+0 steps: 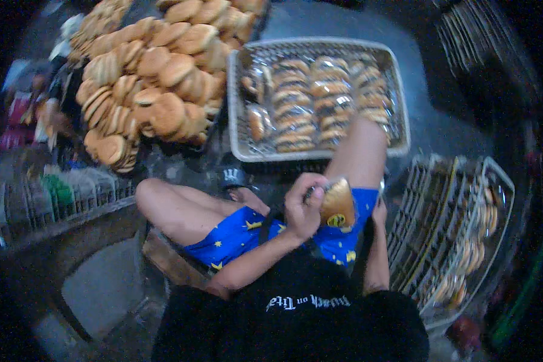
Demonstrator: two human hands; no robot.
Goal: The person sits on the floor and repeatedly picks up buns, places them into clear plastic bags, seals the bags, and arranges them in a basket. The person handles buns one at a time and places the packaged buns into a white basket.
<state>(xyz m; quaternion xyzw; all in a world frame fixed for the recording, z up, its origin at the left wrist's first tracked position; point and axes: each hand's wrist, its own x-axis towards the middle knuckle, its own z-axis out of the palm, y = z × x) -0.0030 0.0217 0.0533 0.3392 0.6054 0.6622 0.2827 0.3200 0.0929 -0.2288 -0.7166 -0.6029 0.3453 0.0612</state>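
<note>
My left hand point(304, 206) grips the gathered end of a clear plastic bag holding a golden bread bun point(338, 203). A round yellow sticker marks the lower part of that bag. The bagged bun hangs over my right thigh, above blue shorts. My right hand point(380, 212) is down beside that thigh, partly hidden and blurred; I cannot tell whether its fingers hold anything. Beyond my knees a white plastic crate point(276, 157) holds rows of bagged buns point(294, 106). At its left rises a large pile of unwrapped buns point(167, 74).
At my right stand nested plastic crates point(416, 217), the outermost holding bagged buns point(473, 253). A grey chair point(106, 280) is at lower left, with more crates point(95, 192) behind it. Other people point(31, 108) are blurred at far left. My right leg reaches over the crate's front edge.
</note>
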